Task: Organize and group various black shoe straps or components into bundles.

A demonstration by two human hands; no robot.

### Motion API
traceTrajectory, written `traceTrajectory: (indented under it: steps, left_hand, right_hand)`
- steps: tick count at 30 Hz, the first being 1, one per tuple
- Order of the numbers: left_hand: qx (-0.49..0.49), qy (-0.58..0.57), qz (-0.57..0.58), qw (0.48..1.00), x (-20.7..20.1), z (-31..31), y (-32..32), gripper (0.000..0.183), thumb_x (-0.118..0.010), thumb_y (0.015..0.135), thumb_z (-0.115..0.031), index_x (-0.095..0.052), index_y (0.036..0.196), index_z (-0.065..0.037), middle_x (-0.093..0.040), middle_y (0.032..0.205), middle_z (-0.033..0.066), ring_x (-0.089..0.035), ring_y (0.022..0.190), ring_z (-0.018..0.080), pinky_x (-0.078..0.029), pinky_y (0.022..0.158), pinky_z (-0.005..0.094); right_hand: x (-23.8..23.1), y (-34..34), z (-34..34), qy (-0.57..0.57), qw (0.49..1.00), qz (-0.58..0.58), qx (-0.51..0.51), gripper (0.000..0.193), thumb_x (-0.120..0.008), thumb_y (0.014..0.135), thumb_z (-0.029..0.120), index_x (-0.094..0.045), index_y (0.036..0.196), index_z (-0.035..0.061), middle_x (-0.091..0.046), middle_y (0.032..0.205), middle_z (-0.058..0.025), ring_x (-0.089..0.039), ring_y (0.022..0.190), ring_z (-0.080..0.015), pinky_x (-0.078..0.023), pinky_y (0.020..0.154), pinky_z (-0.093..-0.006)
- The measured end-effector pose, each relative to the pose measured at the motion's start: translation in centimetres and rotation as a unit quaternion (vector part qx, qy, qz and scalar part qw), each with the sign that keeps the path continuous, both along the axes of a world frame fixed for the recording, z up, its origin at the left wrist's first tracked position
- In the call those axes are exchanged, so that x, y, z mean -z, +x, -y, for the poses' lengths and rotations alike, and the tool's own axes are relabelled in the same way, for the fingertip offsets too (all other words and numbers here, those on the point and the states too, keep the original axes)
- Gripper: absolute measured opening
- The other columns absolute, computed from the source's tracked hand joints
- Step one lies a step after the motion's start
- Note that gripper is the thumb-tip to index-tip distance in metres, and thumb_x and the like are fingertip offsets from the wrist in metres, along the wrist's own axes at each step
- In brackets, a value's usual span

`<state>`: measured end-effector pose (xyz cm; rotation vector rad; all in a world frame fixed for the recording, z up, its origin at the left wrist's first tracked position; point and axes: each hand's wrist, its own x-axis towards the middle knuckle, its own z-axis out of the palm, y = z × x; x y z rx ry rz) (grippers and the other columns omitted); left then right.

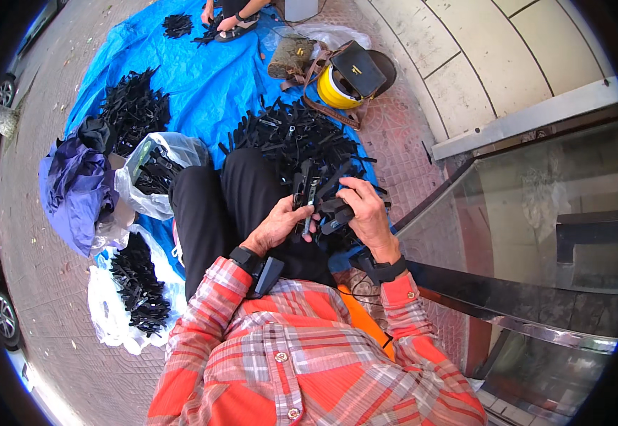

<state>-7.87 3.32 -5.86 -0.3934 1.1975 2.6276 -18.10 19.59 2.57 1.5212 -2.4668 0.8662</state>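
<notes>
My left hand is closed around a small bundle of narrow black strap-like pieces, its thumb lying on a shiny metallic strip among them. Close beside it, my right hand has its fingers curled on a few black strap-like pieces; the fingertips are partly hidden. Both hands are above my right knee, just in front of a large heap of similar black pieces. Their exact kind is too small to tell.
More black pieces lie in a far-left heap, a clear bag and a white bag on the blue tarp. A yellow bucket with a black bag on it stands far right. Another person's hands work at the far edge. A glass case stands right.
</notes>
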Motion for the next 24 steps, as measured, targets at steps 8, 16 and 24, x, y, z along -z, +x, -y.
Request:
traceTrajectory:
  steps: [8,16,24]
  left_hand:
    - [0.001,-0.041,0.015,0.999,-0.3,-0.2,-0.1,0.019,-0.052,0.092,-0.011,-0.054,0.104,0.003,-0.061,0.088,0.0090,-0.062,0.069,0.0149,-0.055,0.050,0.0280]
    - [0.037,0.009,0.008,0.999,0.3,0.1,0.2,0.019,-0.053,0.092,-0.012,-0.056,0.103,0.002,-0.062,0.082,0.0078,-0.062,0.065,0.0143,-0.054,0.050,0.0270]
    - [-0.046,-0.003,0.002,0.999,0.9,-0.5,-0.3,0.018,-0.049,0.094,-0.013,-0.055,0.108,-0.002,-0.062,0.090,0.0082,-0.062,0.081,0.0177,-0.060,0.060,0.0352]
  right_hand:
    - [-0.2,1.9,0.7,0.045,0.991,-0.041,-0.118,0.017,-0.059,0.070,-0.001,-0.058,0.086,0.0005,-0.057,0.116,-0.0148,-0.048,0.118,-0.0319,-0.037,0.101,-0.0421]
    - [2.5,0.9,0.1,0.109,0.986,-0.062,-0.107,0.028,-0.057,0.068,-0.006,-0.053,0.094,0.0025,-0.053,0.097,-0.0131,-0.052,0.103,-0.0302,-0.040,0.092,-0.0421]
    - [2.9,2.4,-2.3,0.103,0.989,0.105,-0.030,0.045,-0.058,0.063,-0.009,-0.051,0.106,0.0003,-0.053,0.098,-0.0166,-0.053,0.094,-0.0355,-0.044,0.082,-0.0409]
